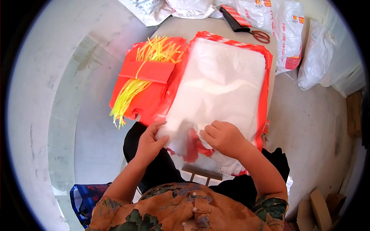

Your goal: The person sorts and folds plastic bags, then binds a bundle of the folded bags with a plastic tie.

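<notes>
A pile of flat plastic bags, whitish on top with red edges, lies in front of me. My left hand is at the pile's lower left corner, thumb and fingers apart at the plastic's edge. Near the middle of the lower edge, my right hand is closed, its fingertips pinching the top bag. Between the hands the plastic is lifted and wrinkled, and a red part shows below. Left of the pile, a bundle of yellow ties lies on red plastic bags, with a folded red strip across its middle.
Red-handled scissors lie at the back of the table, beside a black and red roll-like item. White printed sacks stand behind to the right. A blue bag is at lower left, cardboard at lower right.
</notes>
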Available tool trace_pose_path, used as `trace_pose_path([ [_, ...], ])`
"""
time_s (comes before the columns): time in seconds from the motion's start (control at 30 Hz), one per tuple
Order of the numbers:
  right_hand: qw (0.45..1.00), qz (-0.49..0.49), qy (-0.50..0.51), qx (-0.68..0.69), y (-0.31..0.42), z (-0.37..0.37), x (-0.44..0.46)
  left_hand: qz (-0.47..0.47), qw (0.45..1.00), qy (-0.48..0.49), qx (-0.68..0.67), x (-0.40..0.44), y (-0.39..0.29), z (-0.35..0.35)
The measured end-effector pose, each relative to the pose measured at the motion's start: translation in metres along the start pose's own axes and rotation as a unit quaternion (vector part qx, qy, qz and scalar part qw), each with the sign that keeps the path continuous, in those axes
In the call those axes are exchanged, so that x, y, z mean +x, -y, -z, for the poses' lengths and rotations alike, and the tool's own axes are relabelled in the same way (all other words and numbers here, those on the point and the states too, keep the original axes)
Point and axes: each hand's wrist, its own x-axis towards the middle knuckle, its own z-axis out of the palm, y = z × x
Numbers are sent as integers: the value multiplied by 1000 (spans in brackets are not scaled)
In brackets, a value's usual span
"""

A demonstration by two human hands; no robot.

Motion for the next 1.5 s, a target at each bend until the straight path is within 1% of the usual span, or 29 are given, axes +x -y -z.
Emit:
trace_pose_path([
  [0.07,1000,-4,-12,2,2,-3,-4,-60,995,-3,75,4,-11,-1],
  [0.1,1000,-1,-17,-4,2,-2,-5,-100,981,-14,164,7,-17,-2],
  [0.2,999,9,-39,-12,3,-3,-6,-132,953,-3,272,15,-65,-22],
  [0.3,998,13,-59,-4,3,-5,-7,-228,912,44,337,38,-75,-40],
  [0.4,998,13,-57,-7,3,-6,-7,-165,898,136,384,52,-95,-62],
  [0.43,998,16,-60,-11,3,-6,-7,-124,911,171,355,54,-101,-68],
  [0.53,998,12,-57,-21,3,-4,-7,-84,961,171,200,64,-79,-70],
  [0.63,998,6,-60,-26,3,-4,-7,-96,956,157,228,64,-67,-66],
  [0.67,998,5,-64,-27,3,-4,-7,-174,935,151,270,64,-60,-64],
  [0.73,998,-15,-65,0,4,-1,-4,-325,870,134,346,67,-45,-63],
  [0.83,995,-48,-81,41,3,2,1,-382,853,166,314,69,-36,-66],
  [0.93,990,-80,-101,60,1,4,7,-337,873,180,302,69,-39,-71],
  [1.03,980,-118,-134,85,-2,5,13,-202,928,171,263,64,-43,-76],
  [1.07,976,-132,-147,97,-2,5,14,-250,926,139,245,65,-45,-76],
  [1.13,976,-137,-132,109,-5,5,14,-342,914,71,206,67,-46,-73],
  [1.23,977,-142,-109,117,-7,5,12,-383,893,-3,234,73,-35,-57],
  [1.33,978,-144,-92,120,-7,6,12,-414,852,30,318,76,-26,-43],
  [1.5,976,-161,-92,114,-7,7,13,-452,817,82,348,75,-29,-54],
])
